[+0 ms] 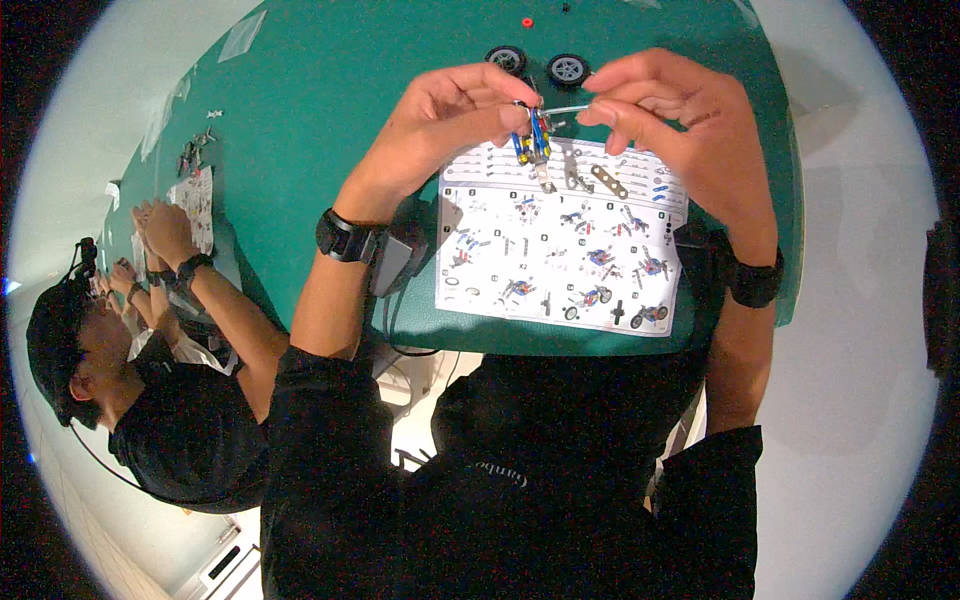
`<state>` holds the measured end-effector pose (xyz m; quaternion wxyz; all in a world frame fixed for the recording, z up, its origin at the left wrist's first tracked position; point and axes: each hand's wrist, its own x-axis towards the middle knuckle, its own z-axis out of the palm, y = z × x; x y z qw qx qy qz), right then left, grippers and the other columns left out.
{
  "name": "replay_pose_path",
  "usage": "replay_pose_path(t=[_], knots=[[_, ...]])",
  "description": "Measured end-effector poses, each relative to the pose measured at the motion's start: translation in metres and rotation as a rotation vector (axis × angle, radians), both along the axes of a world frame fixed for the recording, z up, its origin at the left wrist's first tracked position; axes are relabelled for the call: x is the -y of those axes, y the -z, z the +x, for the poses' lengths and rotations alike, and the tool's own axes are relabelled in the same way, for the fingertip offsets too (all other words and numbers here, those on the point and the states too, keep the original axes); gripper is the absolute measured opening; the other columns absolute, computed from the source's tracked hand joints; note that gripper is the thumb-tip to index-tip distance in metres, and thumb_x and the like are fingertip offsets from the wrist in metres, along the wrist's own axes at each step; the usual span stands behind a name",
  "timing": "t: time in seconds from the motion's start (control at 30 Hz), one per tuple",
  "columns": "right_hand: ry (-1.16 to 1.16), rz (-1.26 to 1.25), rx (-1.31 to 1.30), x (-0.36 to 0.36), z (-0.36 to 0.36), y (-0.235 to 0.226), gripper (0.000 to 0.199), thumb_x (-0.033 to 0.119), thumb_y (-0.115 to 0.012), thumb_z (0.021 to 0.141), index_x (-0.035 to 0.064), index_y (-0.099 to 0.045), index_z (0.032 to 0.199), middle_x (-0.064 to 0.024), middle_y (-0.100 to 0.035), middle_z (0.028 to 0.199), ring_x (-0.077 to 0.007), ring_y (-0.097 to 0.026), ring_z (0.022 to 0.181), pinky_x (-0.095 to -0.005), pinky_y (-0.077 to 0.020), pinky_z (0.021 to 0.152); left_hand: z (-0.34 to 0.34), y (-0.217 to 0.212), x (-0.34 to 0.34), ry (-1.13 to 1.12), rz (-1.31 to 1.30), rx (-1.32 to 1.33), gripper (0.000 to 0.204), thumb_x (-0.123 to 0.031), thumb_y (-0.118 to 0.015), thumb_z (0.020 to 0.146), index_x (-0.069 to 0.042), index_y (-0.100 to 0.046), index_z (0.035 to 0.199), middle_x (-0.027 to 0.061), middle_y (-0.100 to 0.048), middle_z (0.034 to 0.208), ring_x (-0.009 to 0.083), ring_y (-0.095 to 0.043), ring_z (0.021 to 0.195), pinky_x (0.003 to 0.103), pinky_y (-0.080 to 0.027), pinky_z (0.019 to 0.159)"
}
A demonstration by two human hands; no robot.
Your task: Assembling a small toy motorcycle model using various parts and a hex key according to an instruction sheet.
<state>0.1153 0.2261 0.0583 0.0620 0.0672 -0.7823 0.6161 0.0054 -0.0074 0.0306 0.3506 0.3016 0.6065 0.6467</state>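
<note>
Between the fingertips of my left hand, closed in a pinch, is a small partly built construction-kit model with blue, yellow and silver parts. My right hand pinches a thin silvery rod, whose far end meets the model's right side; its exact kind is too small to tell. Beneath both hands lies a printed instruction sheet with step pictures. On its upper part rest a grey perforated strip and some small metal pieces. Just beyond my hands are two black-tyred wheels, the left one partly behind my fingers.
A green table spreads under everything, its edge curving at the right. Farther off sits a small red ring. A dark box with a cable is beside my left forearm. At left, another person works with similar parts.
</note>
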Motion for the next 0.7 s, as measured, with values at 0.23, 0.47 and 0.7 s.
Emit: replay_pose_path(t=[0.23,0.47,0.7], knots=[[0.010,-0.006,-0.053,0.002,-0.001,0.004,0.016,0.008,-0.070,0.088,-0.0035,-0.067,0.099,-0.0082,-0.071,0.084,-0.0115,-0.066,0.066,-0.0222,-0.0518,0.062,-0.002,0.004,0.002,0.043,0.026,0.104,0.021,-0.013,-0.068,0.091,0.000,-0.065,0.108,0.0025,-0.068,0.096,0.0069,-0.060,0.081,0.021,-0.046,0.071],[0.080,0.015,0.010,0.000,-0.004,0.013,0.020,0.019,-0.072,0.090,-0.0005,-0.068,0.086,-0.0036,-0.064,0.070,-0.0082,-0.056,0.057,-0.0238,-0.0416,0.051,-0.002,0.005,0.001,0.053,0.071,0.095,0.021,-0.014,-0.066,0.093,-0.001,-0.064,0.109,0.0035,-0.068,0.097,0.0075,-0.060,0.082,0.021,-0.046,0.072],[0.134,0.091,0.104,0.001,-0.005,0.013,0.035,0.035,-0.071,0.091,0.0016,-0.068,0.078,-0.0024,-0.061,0.063,-0.0070,-0.051,0.052,-0.0243,-0.0356,0.046,0.010,-0.001,-0.007,-0.050,0.039,-0.050,0.018,-0.011,-0.067,0.094,-0.001,-0.065,0.108,0.0034,-0.067,0.098,0.0070,-0.060,0.084,0.021,-0.047,0.074]])
